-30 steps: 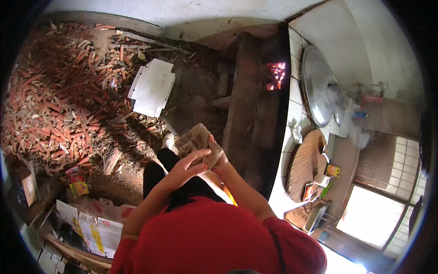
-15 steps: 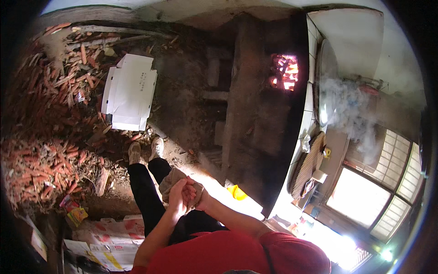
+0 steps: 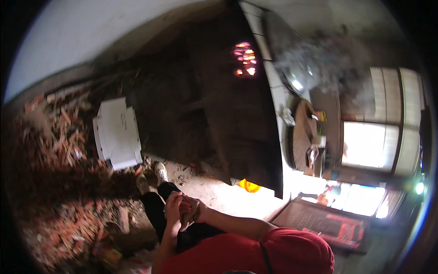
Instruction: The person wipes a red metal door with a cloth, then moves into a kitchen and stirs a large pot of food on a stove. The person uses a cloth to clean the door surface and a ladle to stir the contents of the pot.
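Observation:
Over my lap, my left hand [image 3: 174, 210] and my right hand [image 3: 200, 213] are brought together around a greyish-brown cloth [image 3: 186, 223]. The fingers of my left hand are closed and press against the cloth and my right hand. My right hand grips the cloth from the other side, with most of its fingers hidden. Bunched folds of the cloth show below the hands. Motion smears the finer detail. Beneath are my dark trouser legs [image 3: 154, 212] and pale shoes [image 3: 160, 172].
A flattened white cardboard box [image 3: 117, 132] lies on reddish debris [image 3: 59, 137]. Ahead right, embers glow in a stove opening [image 3: 245, 59], beside a tiled top [image 3: 273, 86] with a steaming pan [image 3: 296, 82]. A round woven lid [image 3: 302, 134] and an orange-yellow object [image 3: 249, 185] are nearer.
My view has swung to the right and tilted, showing more of the window side and a brown board with red. Both hands stay together on the cloth.

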The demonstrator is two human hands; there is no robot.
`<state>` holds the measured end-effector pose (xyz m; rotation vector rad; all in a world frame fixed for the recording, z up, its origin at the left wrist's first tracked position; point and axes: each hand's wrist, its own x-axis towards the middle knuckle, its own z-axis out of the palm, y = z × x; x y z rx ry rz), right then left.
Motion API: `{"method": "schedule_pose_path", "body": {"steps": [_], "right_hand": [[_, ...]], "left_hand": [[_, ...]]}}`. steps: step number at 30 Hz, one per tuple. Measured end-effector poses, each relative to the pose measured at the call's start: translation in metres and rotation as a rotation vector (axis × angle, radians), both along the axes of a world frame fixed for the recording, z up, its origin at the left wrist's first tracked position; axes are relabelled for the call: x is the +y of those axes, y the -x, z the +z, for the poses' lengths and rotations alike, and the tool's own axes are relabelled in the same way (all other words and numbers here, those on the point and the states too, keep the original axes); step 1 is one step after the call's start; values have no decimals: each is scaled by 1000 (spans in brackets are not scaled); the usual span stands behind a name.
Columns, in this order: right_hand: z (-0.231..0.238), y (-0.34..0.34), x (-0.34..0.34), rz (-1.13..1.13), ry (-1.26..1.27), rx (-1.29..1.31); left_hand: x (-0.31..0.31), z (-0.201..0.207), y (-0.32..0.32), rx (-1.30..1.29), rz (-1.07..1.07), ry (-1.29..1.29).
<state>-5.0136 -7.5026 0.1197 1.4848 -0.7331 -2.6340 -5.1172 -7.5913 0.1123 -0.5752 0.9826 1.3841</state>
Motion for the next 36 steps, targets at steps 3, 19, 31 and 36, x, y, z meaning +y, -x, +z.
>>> {"method": "schedule_pose_path", "body": {"steps": [3,19,31,36], "right_hand": [[11,-3,-5,-194,-32,340],[129,-202,-34,-821,-531,120],[153,-492,-80,-1367,-697,63],[187,-657,-108,-1314,-981,-357]], "left_hand": [[4,31,21,175,-99,-66],[82,138,-63,33,-934,-287],[133,187,-432,-4,-1527,-475],[132,201,-614,-98,-1807,-501]]}}
